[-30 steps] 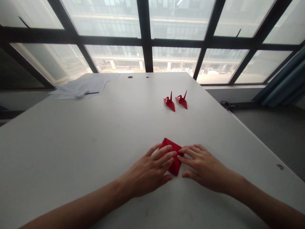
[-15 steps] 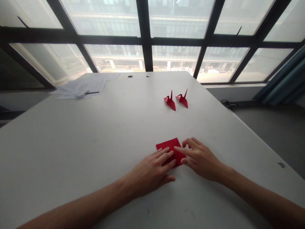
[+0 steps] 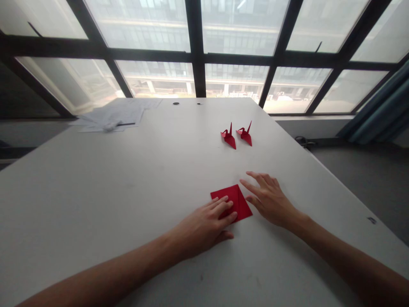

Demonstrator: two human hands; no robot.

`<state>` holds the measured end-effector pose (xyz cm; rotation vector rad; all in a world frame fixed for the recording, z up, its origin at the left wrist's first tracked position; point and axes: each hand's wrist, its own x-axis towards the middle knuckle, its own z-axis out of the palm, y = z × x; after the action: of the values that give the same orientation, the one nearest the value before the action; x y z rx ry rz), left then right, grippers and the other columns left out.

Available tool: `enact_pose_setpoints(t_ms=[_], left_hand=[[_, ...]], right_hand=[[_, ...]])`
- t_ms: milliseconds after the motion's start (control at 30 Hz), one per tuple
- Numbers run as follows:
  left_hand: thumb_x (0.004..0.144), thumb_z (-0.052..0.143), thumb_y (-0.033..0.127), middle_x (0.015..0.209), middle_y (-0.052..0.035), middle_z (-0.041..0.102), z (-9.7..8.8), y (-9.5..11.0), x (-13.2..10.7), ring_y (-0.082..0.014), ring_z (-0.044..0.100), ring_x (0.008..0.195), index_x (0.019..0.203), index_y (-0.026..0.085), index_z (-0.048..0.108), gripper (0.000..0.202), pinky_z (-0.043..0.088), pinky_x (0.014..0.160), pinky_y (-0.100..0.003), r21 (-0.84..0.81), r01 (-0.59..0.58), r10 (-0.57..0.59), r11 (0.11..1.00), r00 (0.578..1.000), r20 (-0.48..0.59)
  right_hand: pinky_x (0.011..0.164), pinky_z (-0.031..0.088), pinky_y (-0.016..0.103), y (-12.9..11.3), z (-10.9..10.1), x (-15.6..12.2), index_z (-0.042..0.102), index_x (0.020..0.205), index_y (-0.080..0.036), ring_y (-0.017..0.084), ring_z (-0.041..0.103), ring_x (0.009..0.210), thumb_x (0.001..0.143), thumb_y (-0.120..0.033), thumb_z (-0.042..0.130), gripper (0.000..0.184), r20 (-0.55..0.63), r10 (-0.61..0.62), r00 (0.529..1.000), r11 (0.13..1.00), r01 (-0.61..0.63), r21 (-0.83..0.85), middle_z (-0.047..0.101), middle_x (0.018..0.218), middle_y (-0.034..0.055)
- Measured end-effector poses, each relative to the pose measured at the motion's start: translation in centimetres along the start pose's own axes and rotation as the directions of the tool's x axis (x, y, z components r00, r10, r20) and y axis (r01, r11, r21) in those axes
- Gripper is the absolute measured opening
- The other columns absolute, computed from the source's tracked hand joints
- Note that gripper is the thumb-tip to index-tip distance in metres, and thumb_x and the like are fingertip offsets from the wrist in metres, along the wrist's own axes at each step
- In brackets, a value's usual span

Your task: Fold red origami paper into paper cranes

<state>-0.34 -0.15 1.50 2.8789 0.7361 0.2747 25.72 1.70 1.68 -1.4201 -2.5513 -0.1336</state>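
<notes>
A folded sheet of red origami paper (image 3: 243,207) lies flat on the white table, with a crease line running down its right part. My left hand (image 3: 209,224) rests with fingers stretched out over the paper's left and lower portion, pressing it to the tabletop. Part of the paper is hidden under those fingers. Just right of the paper, my right hand (image 3: 270,198) is open and holds nothing, its fingers apart and pointing left. Its thumb tip is close to the paper's right edge; whether it touches I cannot tell.
Two red paper cranes, one on the left (image 3: 228,138) and one on the right (image 3: 245,135), stand farther back on the white table (image 3: 128,183). Loose papers (image 3: 111,114) with a dark pen lie at the far left. Large windows rise behind the table.
My right hand has lifted off the paper and moved slightly away, its fingers spreading. My left hand stays on the paper, and more of the paper's right corner shows.
</notes>
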Motion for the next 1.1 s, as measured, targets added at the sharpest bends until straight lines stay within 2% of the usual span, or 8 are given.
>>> enact_pose_setpoints(t_ms=[100, 200, 300, 467, 633, 800, 900, 1100], left_hand=[[0.097, 0.057, 0.044, 0.140, -0.0161, 0.054, 0.1, 0.0, 0.1, -0.0341, 0.051, 0.134, 0.137, 0.019, 0.055, 0.047, 0.045, 0.111, -0.050, -0.020, -0.005, 0.005, 1.000, 1.000, -0.018], [0.098, 0.056, 0.044, 0.139, -0.0161, 0.055, 0.0, 0.0, 0.0, -0.0326, 0.051, 0.134, 0.135, 0.019, 0.057, 0.045, 0.044, 0.112, -0.049, -0.032, -0.011, 0.010, 0.999, 0.999, -0.030], [0.099, 0.056, 0.041, 0.139, -0.0159, 0.056, 0.0, -0.1, 0.0, -0.0323, 0.051, 0.134, 0.134, 0.018, 0.058, 0.042, 0.043, 0.113, -0.049, -0.027, -0.009, 0.008, 1.000, 1.000, -0.026], [0.100, 0.054, 0.038, 0.141, -0.0155, 0.055, 0.3, -0.2, 0.0, -0.0319, 0.050, 0.135, 0.133, 0.018, 0.058, 0.039, 0.044, 0.113, -0.049, -0.022, -0.010, 0.009, 1.000, 0.999, -0.033], [0.101, 0.053, 0.035, 0.141, -0.0154, 0.056, 0.2, -0.2, 0.1, -0.0307, 0.050, 0.136, 0.133, 0.018, 0.058, 0.037, 0.042, 0.114, -0.049, -0.030, -0.008, 0.007, 1.000, 0.999, -0.052], [0.101, 0.050, 0.033, 0.142, -0.0124, 0.056, -0.1, 0.2, 0.1, -0.0290, 0.047, 0.138, 0.130, 0.019, 0.059, 0.033, 0.035, 0.118, -0.049, -0.007, 0.010, -0.011, 1.000, 0.999, -0.054], [0.101, 0.051, 0.040, 0.145, -0.0129, 0.053, 0.0, 0.7, 0.0, -0.0320, 0.044, 0.141, 0.135, 0.019, 0.055, 0.040, 0.032, 0.119, -0.052, 0.028, 0.043, -0.042, 0.999, 0.998, -0.040], [0.093, 0.054, 0.062, 0.151, -0.0203, 0.044, 0.1, 1.0, -0.5, -0.0393, 0.035, 0.145, 0.148, 0.018, 0.044, 0.071, 0.032, 0.117, -0.055, 0.066, 0.042, -0.044, 0.997, 0.999, 0.019]], right_hand=[[0.110, 0.032, 0.052, 0.3, 0.5, -0.1, 0.049, 0.145, -0.035, 0.033, 0.033, 0.141, 0.100, -0.035, 0.049, 0.045, 0.077, -0.141, 0.987, 0.989, 0.137, 0.056, 0.030, 0.162, 0.0079], [0.111, 0.027, 0.059, 0.7, 1.3, 0.1, 0.047, 0.147, -0.035, 0.035, 0.031, 0.144, 0.101, -0.040, 0.046, 0.046, 0.081, -0.061, 0.995, 0.998, 0.061, 0.007, 0.026, 0.164, 0.0108], [0.112, 0.025, 0.063, 1.0, 1.6, 0.3, 0.046, 0.149, -0.029, 0.036, 0.029, 0.145, 0.103, -0.042, 0.041, 0.048, 0.046, 0.048, 0.998, 0.998, -0.047, -0.036, 0.027, 0.163, 0.0144], [0.117, 0.022, 0.059, 0.8, 1.0, 0.1, 0.042, 0.150, -0.031, 0.031, 0.020, 0.151, 0.101, -0.034, 0.044, 0.049, 0.104, -0.126, 0.987, 0.992, 0.124, 0.026, 0.023, 0.166, 0.0066], [0.117, 0.016, 0.067, 0.8, 1.1, 0.1, 0.049, 0.146, -0.027, 0.035, 0.016, 0.152, 0.102, -0.036, 0.043, 0.045, 0.069, -0.030, 0.997, 0.999, 0.031, -0.009, 0.024, 0.165, 0.0100], [0.119, 0.020, 0.063, 0.6, 0.8, 0.1, 0.042, 0.151, -0.028, 0.031, 0.017, 0.153, 0.101, -0.027, 0.042, 0.050, 0.144, -0.173, 0.974, 0.983, 0.162, 0.085, 0.027, 0.165, 0.0065], [0.118, 0.019, 0.064, 0.5, 0.6, 0.0, 0.044, 0.150, -0.027, 0.032, 0.016, 0.153, 0.101, -0.027, 0.043, 0.049, 0.147, -0.168, 0.975, 0.983, 0.156, 0.092, 0.031, 0.163, 0.0068], [0.118, 0.019, 0.065, 0.3, 0.5, 0.0, 0.043, 0.151, -0.028, 0.033, 0.015, 0.153, 0.099, -0.029, 0.047, 0.052, 0.146, -0.156, 0.977, 0.986, 0.144, 0.089, 0.033, 0.162, 0.0079]])
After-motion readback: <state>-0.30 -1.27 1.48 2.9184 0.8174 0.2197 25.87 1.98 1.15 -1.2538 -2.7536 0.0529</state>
